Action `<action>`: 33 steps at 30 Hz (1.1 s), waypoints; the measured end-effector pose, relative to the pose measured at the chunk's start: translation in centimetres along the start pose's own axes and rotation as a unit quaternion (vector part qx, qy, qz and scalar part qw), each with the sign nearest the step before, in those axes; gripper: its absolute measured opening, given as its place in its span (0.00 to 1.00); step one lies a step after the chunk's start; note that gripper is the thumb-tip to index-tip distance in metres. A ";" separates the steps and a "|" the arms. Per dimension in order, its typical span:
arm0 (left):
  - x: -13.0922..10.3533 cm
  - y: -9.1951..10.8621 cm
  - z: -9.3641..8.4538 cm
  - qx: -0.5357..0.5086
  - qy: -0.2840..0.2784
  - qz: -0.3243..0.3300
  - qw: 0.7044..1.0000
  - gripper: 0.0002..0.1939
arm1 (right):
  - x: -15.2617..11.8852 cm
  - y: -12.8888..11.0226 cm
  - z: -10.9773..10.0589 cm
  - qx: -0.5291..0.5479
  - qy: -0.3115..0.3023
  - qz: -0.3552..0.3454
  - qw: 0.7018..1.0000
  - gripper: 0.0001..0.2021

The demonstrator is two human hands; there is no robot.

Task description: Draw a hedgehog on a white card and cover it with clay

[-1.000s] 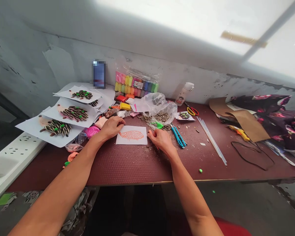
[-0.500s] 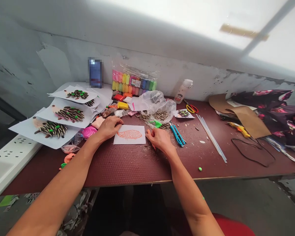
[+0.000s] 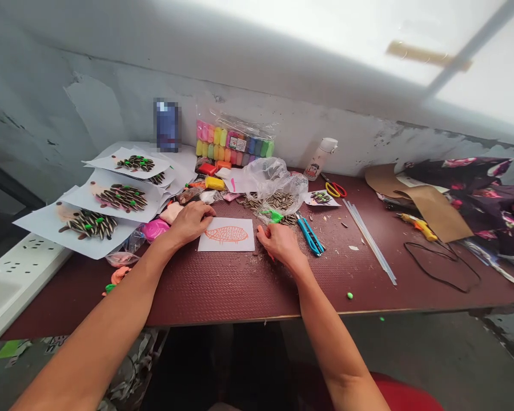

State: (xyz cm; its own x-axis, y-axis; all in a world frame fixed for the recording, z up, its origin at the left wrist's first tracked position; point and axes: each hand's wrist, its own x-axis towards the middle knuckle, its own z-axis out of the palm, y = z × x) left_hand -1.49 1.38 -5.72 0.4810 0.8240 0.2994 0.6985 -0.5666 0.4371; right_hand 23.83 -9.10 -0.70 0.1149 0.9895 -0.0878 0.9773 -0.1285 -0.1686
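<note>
A small white card (image 3: 227,244) with an orange hedgehog-like outline full of short strokes lies flat between my hands. At its upper left corner, my left hand (image 3: 191,221) rests with bent fingers over the edge, not wrapped round anything I can see. Just off the right edge, my right hand (image 3: 279,240) is curled closed; a bit of orange shows by its fingers, too small to name. Behind that hand sit a lump of green clay (image 3: 274,216) and a clear plastic bag (image 3: 278,181) with striped sunflower seeds (image 3: 278,201). A blue utility knife (image 3: 310,235) lies to its right.
Sheets with seed hedgehogs (image 3: 122,198) pile up at left, beside a white power strip (image 3: 21,268). Behind stand a pack of coloured clay (image 3: 235,142) and a white bottle (image 3: 320,160). Scissors (image 3: 334,188), glue sticks (image 3: 370,242) and a yellow glue gun (image 3: 420,226) lie rightward.
Both hands and the card stay where they were. The whole view has shifted very slightly.
</note>
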 end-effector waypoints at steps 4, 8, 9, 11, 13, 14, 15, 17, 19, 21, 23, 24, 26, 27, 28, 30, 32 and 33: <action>0.0 0.8 -0.2 -0.005 0.030 0.009 0.999 0.14 | 0.0 0.1 -0.1 0.035 0.024 0.007 0.999 0.21; 0.0 2.1 -0.6 -0.055 0.047 0.043 0.996 0.12 | 0.2 0.5 -0.2 0.177 0.053 -0.004 0.983 0.22; 0.0 2.4 -0.7 -0.069 0.040 0.047 0.996 0.12 | 0.3 0.6 -0.2 0.210 0.060 -0.012 0.976 0.20; -0.1 2.8 -0.8 -0.087 0.021 0.049 0.995 0.12 | 0.4 0.9 -0.2 0.254 0.075 -0.024 0.964 0.15; -0.1 3.1 -0.9 -0.095 -0.001 0.045 0.994 0.12 | 0.5 1.0 0.0 0.278 0.091 -0.033 0.956 0.11; -0.2 3.2 -0.9 -0.097 -0.011 0.044 0.994 0.12 | 0.5 1.0 0.0 0.291 0.099 -0.038 0.951 0.11; -0.2 3.3 -1.0 -0.100 -0.019 0.045 0.994 0.12 | 0.5 0.9 0.1 0.304 0.107 -0.041 0.946 0.10; -0.2 3.5 -1.0 -0.104 -0.034 0.058 0.992 0.13 | 0.5 0.8 0.2 0.329 0.122 -0.044 0.936 0.09; -0.3 3.8 -1.0 -0.100 -0.052 0.077 0.991 0.14 | 0.4 0.7 0.4 0.346 0.128 -0.053 0.928 0.09; -0.4 4.0 -0.9 -0.084 -0.075 0.087 0.990 0.18 | 0.4 0.5 0.5 0.351 0.131 -0.069 0.925 0.09; -0.5 4.3 -0.7 -0.061 -0.101 0.085 0.989 0.22 | 0.3 0.3 0.7 0.349 0.133 -0.088 0.923 0.09; -0.5 4.3 -0.7 -0.050 -0.113 0.080 0.989 0.23 | 0.3 0.2 0.8 0.347 0.136 -0.096 0.923 0.09; -0.6 4.5 -0.6 -0.035 -0.133 0.072 0.988 0.24 | 0.3 0.1 1.0 0.341 0.143 -0.110 0.922 0.09; -0.6 4.5 -0.6 -0.030 -0.139 0.069 0.987 0.24 | 0.3 0.0 1.0 0.339 0.145 -0.117 0.922 0.09; -0.6 4.5 -0.6 -0.027 -0.143 0.066 0.987 0.24 | 0.3 0.0 1.1 0.337 0.146 -0.122 0.922 0.08; -0.6 4.5 -0.6 -0.025 -0.146 0.065 0.987 0.25 | 0.3 0.0 1.3 0.329 0.143 -0.129 0.924 0.08; -0.6 4.5 -0.6 -0.023 -0.146 0.068 0.987 0.25 | 0.4 -0.1 1.4 0.316 0.136 -0.129 0.930 0.08; -0.6 4.5 -0.6 -0.023 -0.146 0.069 0.987 0.25 | 0.4 -0.1 1.4 0.307 0.132 -0.129 0.934 0.08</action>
State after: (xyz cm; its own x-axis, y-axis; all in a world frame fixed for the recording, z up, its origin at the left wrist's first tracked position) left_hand 1.02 -1.66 -3.39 0.7066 0.6997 0.1052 0.5939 -0.6673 0.4493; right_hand 23.51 -8.80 -2.08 0.0094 0.9642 0.2650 0.7015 0.1825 -0.6889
